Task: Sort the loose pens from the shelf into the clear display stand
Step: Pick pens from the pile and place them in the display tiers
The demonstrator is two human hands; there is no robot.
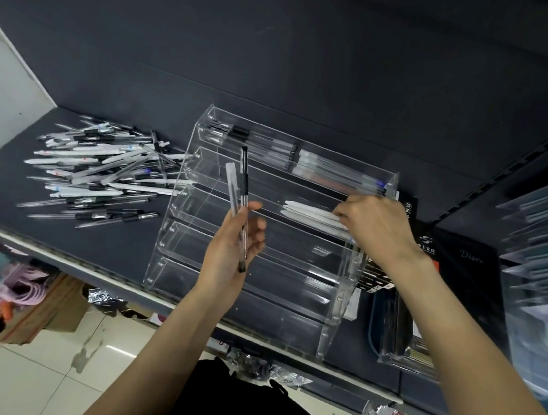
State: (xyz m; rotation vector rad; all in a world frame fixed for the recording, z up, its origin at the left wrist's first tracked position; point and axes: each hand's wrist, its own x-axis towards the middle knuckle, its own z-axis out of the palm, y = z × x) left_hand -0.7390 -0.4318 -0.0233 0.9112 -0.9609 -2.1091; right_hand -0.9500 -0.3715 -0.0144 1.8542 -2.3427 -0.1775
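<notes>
Left hand (231, 247) grips two pens (240, 203) before my display stand (201, 170); right hand (375, 226) pinches white pens (310, 213) at its right edge.

Left arm: bare, it comes up from the bottom of the view toward the front of the clear display stand (261, 240).
Left hand (232, 240): palm up, in front of the middle of the stand. Its thumb and curled fingers hold two pens (240, 199) that point up and away.
Right arm: bare, it comes in from the lower right and reaches over the right side of the stand.
Right hand (372, 224): back of the hand up, at the right end of a middle row of the stand. Its fingertips pinch the ends of the white pens (310, 213) lying there.
</notes>
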